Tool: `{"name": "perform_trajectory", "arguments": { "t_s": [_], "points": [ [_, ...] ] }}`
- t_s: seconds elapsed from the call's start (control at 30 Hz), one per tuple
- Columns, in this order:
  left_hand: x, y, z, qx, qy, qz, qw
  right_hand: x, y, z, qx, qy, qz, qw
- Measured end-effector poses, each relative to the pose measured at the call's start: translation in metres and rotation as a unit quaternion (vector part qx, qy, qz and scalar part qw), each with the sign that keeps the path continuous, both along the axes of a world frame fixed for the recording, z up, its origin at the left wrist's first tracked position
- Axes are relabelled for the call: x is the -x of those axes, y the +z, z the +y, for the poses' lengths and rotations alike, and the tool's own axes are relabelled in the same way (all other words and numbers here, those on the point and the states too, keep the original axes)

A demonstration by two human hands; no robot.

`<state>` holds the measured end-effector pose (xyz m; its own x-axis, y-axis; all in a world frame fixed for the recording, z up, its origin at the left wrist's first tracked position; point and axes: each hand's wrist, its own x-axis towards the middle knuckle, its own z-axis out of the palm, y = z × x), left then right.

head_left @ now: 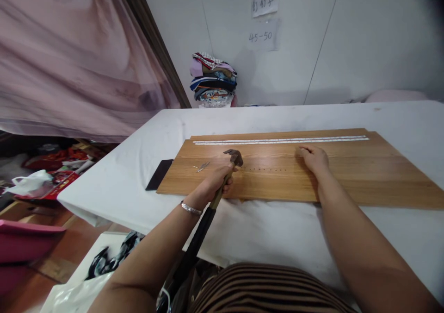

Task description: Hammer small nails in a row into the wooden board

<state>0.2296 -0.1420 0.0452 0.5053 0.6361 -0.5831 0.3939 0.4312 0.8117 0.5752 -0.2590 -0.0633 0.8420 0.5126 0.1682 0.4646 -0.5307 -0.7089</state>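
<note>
A long wooden board lies across a white-covered table. My left hand is closed round the neck of a hammer, close under its metal head, which rests on the board beside a row of small nail marks. The hammer's long dark handle runs back under my wrist. My right hand lies on the board with its fingers curled down, nothing visible in it. Loose nails lie on the board left of the hammer head. A white tape strip runs along the board's far edge.
A dark flat phone-like slab sits on the cloth at the board's left end. Folded clothes are stacked against the white wall. A pink curtain hangs at left; bags and clutter lie on the floor below.
</note>
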Motion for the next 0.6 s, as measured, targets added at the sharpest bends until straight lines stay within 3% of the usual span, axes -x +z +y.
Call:
{"name": "perform_trajectory", "arguments": {
  "t_s": [0.17,0.6],
  "points": [
    [0.0008,-0.0057,0.0021,-0.011,0.0,0.018,1.0,0.0005,0.0008,-0.0002,-0.01,-0.001,0.003,1.0],
    [0.0002,-0.003,0.0015,-0.016,0.0,0.018,1.0,0.0002,-0.0003,-0.0001,0.004,-0.004,-0.008,1.0]
  ]
}}
